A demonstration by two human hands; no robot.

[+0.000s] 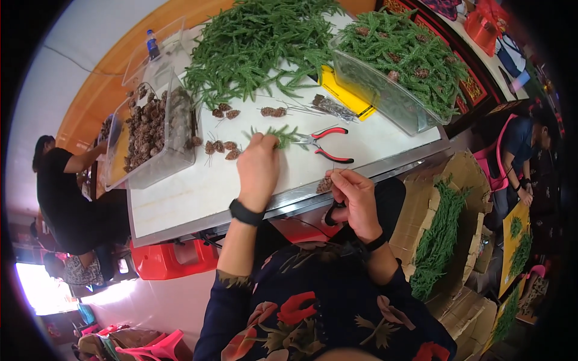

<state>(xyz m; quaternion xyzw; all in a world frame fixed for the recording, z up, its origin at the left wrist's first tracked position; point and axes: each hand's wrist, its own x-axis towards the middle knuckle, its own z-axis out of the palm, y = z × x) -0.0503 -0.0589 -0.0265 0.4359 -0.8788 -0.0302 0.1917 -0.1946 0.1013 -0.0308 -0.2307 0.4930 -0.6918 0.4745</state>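
My left hand [259, 165] reaches over the white table [198, 207], its fingers closed on a small green artificial pine sprig [283, 136]. Part of the sprig is hidden behind those fingers. Near the table's front edge, my right hand [356, 198] pinches a brown pine cone [325, 185] with a thin wire on it. Pliers [328, 155] with red and black handles lie spread to the right of the sprig. Several loose wired pine cones [231, 154] rest left of my left hand, and two more cones [273, 112] sit farther back.
A clear bin of pine cones [171, 150] stands on the left. Loose green sprigs [259, 48] are heaped at the back, beside a clear bin of finished sprigs [385, 90] and a yellow box [343, 90]. A cardboard box [466, 186] holds greenery at right. Other people work on both sides.
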